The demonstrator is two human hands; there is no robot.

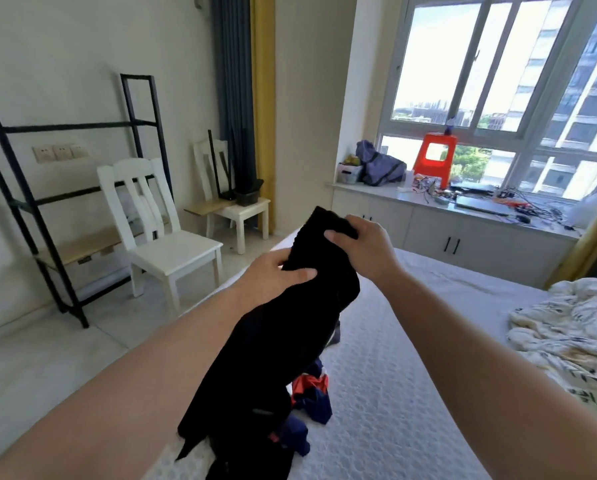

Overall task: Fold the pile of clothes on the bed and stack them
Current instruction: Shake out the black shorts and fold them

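Risk: black garment (290, 334) bunched, hanging twisted; judged likely to fold crooked unless shaken flat, and trailing end may drag navy-red clothes (312, 393) off pile.

Left hand (276, 271) and right hand (359, 244) both clamp garment's top edge, raised above bed (411, 375). Rest of garment hangs below both hands, down onto pile near bed's left edge.

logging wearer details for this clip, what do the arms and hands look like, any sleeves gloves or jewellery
Both forearms are bare as far as the view shows: no sleeves reach into frame. The left hand and right hand wear no gloves, and no rings, watch or bracelet show on the visible fingers or wrists. Nails look short and unpainted.
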